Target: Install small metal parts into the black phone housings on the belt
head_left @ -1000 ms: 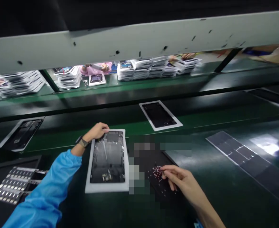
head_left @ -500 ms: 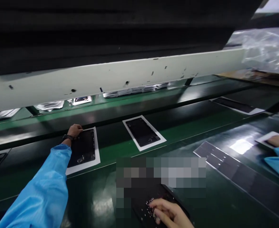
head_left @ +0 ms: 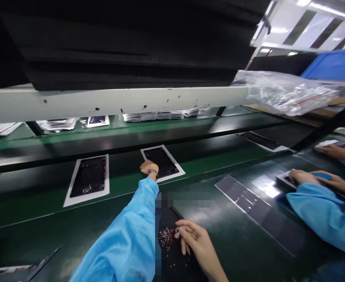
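Observation:
My left hand (head_left: 149,168), in a blue sleeve with a dark band at the wrist, is over the left edge of a black panel (head_left: 165,160) lying on white paper. Its fingers are curled, and whatever they may hold is hidden. Lower down, my right hand (head_left: 194,237) pinches a small shiny piece (head_left: 177,231) between thumb and finger. It is just above a black tray (head_left: 175,260) scattered with small pale and reddish bits (head_left: 167,236). Another black panel (head_left: 88,176) on white paper lies to the left. A pixelated patch covers part of the tray's surroundings.
A clear-covered dark strip (head_left: 255,211) lies on the green bench at right. Beyond it are a co-worker's hands (head_left: 304,178) and blue sleeve. A pale beam (head_left: 116,102) crosses low overhead. Stacked papers (head_left: 160,114) stand behind; a thin dark tool (head_left: 44,262) lies lower left.
My left hand has gone from the left panel to the edge of the panel to its right. My right hand has lifted from the bits with a small piece. The view has turned right.

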Demonstrator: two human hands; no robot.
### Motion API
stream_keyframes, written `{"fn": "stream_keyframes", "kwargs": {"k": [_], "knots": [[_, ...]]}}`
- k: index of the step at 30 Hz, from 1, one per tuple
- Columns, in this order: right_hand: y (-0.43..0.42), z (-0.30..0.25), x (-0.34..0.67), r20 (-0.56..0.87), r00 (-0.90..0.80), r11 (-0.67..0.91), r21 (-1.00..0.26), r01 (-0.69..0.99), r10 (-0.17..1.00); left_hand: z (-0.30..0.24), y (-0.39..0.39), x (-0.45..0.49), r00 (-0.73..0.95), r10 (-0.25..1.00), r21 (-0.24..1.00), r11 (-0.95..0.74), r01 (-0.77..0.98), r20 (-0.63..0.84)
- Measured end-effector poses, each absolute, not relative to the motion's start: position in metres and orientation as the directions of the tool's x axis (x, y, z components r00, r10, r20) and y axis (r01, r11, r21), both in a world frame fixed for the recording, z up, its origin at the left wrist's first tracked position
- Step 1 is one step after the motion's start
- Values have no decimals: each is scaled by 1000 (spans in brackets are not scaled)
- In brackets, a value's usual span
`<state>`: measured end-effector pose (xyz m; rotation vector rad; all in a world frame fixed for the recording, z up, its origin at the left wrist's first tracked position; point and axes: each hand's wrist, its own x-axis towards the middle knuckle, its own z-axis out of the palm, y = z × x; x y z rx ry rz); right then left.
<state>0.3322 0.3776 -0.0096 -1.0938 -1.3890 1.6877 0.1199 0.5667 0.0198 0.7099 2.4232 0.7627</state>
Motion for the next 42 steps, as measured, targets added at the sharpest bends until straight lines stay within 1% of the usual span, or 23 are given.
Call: {"fn": "stream_keyframes", "kwargs": {"k": [3, 7, 11, 16, 19, 22, 25, 27, 29, 30, 32, 33, 34, 36, 38, 39, 40, 42], "knots": [[380, -11, 332, -170, -405, -192, -981, -15, 898, 22, 564, 120, -760, 555, 671, 709, 217, -340], [379, -13, 332, -171, -425, -204, -978, -33, 889, 22, 561, 112, -758, 535, 743, 662, 101, -373], [379, -11, 333, -156, -410, -201, -977, -68, 899, 32, 558, 104, -718, 565, 819, 573, -12, -406], [381, -12, 334, -101, -304, -147, -980, -133, 947, 55, 529, 85, -632, 641, 879, 456, -141, -435], [383, -15, 334, -83, -218, -124, -976, -180, 972, 64, 471, 60, -582, 672, 883, 422, -207, -458], [384, -17, 336, -103, -188, -135, -977, -168, 977, 66, 374, 33, -576, 674, 884, 396, -248, -463], [384, -15, 338, -135, -198, -154, -985, -83, 971, 57, 263, 21, -579, 658, 875, 395, -280, -482], [383, -13, 338, -151, -209, -158, -987, -14, 966, 43, 199, 24, -614, 616, 870, 354, -344, -494], [382, -9, 336, -144, -240, -129, -989, 77, 960, 24, 155, 33, -618, 568, 839, 365, -403, -544], [382, -7, 334, -121, -265, -83, -985, 152, 957, 14, 141, 39, -605, 566, 828, 376, -415, -560], [381, -2, 328, -61, -321, 57, -937, 344, 945, -5, 126, 49, -599, 584, 836, 395, -381, -548], [381, 0, 325, -39, -350, 129, -887, 444, 936, -12, 123, 53, -615, 597, 855, 402, -327, -516], [381, 2, 321, -31, -373, 186, -826, 532, 927, -18, 122, 56, -650, 603, 878, 412, -243, -463], [381, 5, 314, -59, -406, 240, -726, 645, 912, -21, 120, 58, -746, 598, 896, 444, 5, -292], [382, 5, 309, -100, -445, 268, -674, 688, 890, -18, 113, 56, -801, 594, 834, 478, 275, -77], [382, 5, 308, -110, -468, 284, -667, 689, 877, -16, 107, 53, -805, 594, 788, 491, 372, 10], [383, 3, 309, -115, -494, 300, -669, 680, 862, -13, 100, 49, -803, 592, 749, 502, 433, 68], [388, -3, 312, -100, -541, 335, -687, 645, 835, -11, 81, 37, -822, 558, 700, 543, 465, 113]]}}
